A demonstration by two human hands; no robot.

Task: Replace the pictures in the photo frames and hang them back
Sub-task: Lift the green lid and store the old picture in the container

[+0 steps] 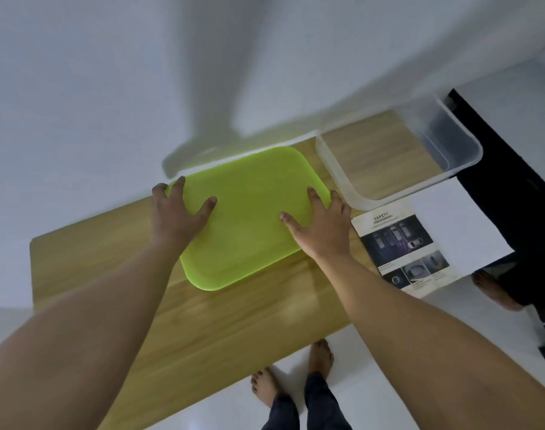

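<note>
Left hand (178,212) and right hand (322,228) cover the tray's (249,206) edges.

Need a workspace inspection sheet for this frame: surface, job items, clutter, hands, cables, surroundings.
Surface: wooden table, set against a white wall.
Job's things: printed sheet headed SAFETY and blank white sheet at the table's right edge, overhanging it; no photo frame seen.
Clutter: green tray lying flat mid-table; clear plastic bin to its right, apparently empty.
Hands: left hand and right hand rest flat on the tray, fingers spread, near opposite edges.
Cables: nothing seen.
Surroundings: white floor; the person's bare feet; another bare foot at right.
</note>
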